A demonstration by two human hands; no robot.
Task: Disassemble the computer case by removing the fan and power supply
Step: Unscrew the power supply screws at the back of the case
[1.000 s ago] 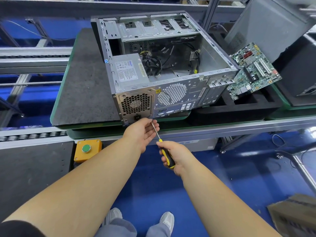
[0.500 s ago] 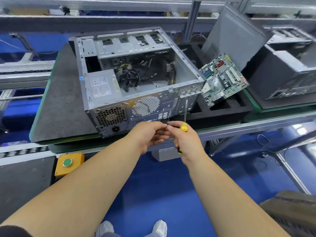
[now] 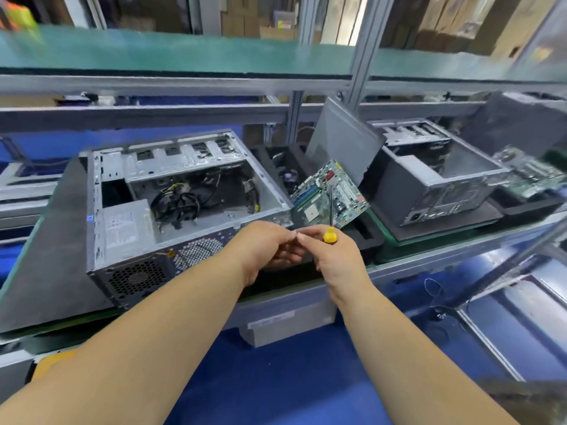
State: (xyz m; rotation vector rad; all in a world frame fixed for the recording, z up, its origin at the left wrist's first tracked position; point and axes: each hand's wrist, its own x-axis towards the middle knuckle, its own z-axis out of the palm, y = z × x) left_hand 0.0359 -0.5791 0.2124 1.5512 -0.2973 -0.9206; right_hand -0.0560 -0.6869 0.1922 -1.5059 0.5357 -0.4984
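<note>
where a dark grey mat (image 3: pixel 52 256) covers the conveyor bench, opened computer case (image 3: pixel 171 204) at 10 o'clock, power supply (image 3: pixel 122 228) in its near-left corner, right hand (image 3: pixel 334 256) gripping upright screwdriver (image 3: pixel 330 222), left hand (image 3: pixel 264 246) fingertips meeting it, grip unclear, motherboard (image 3: pixel 331 194) at 1 o'clock, blue floor (image 3: pixel 276 378) below

Bright, even overhead lighting; soft shadows only. Strong motion blur across upper shelf (image 3: pixel 184 50) and right-hand second case (image 3: pixel 435 179). Glare streaks on metal rails (image 3: pixel 506 271) at lower right. Wide-angle bending of straight lines toward edges. Sharper at centre: open computer case (image 3: pixel 171 191), motherboard (image 3: pixel 331 194), both forearms.
</note>
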